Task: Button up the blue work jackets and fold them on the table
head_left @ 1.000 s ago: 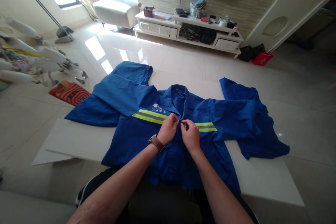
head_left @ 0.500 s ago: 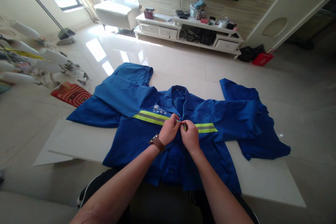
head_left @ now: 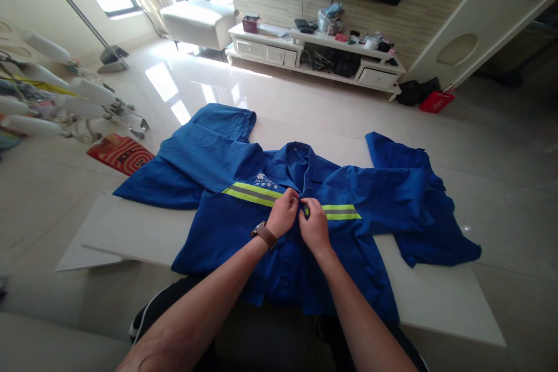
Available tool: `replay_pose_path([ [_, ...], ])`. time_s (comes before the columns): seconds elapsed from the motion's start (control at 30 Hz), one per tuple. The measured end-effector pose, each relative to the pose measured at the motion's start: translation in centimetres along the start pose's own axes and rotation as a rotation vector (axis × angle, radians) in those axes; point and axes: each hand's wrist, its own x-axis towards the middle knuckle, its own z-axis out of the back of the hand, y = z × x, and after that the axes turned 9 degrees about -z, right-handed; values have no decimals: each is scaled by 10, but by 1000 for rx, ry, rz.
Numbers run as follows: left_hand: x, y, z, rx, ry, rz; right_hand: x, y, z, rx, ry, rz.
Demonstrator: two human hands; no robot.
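Observation:
A blue work jacket (head_left: pixel 226 238) lies face up, collar away from me, with a yellow and grey reflective stripe (head_left: pixel 253 194) across the chest and a white printed logo above it. My left hand (head_left: pixel 282 213), with a brown-strapped watch (head_left: pixel 264 235) on the wrist, pinches the front placket at stripe height. Close beside it, my right hand (head_left: pixel 314 224) grips the other front edge, fingers bent. The fingertips of both hands nearly meet, and they hide whatever small part lies between them. Lower on the placket a button (head_left: pixel 285 282) shows.
The jacket rests on a white board (head_left: pixel 453 302). More blue cloth lies under the left sleeve and at the right (head_left: pixel 440 221). A red KFC bag (head_left: pixel 120 153) and a rack of white spools (head_left: pixel 47 81) stand left; a white TV cabinet (head_left: pixel 261 53) stands beyond.
Both hands stay at the jacket's front placket, with only slight finger movement. The whole view has shifted a little.

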Motion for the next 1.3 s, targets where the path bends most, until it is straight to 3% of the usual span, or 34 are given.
replay_pose_path([
  [0.9, -1, -3, -1, 48, 10, -68, 8, -10, 1, 58, 38, -68],
  [1.3, -1, -3, -1, -6, 2, -94, 2, -7, 3, -82, 37, -34],
])
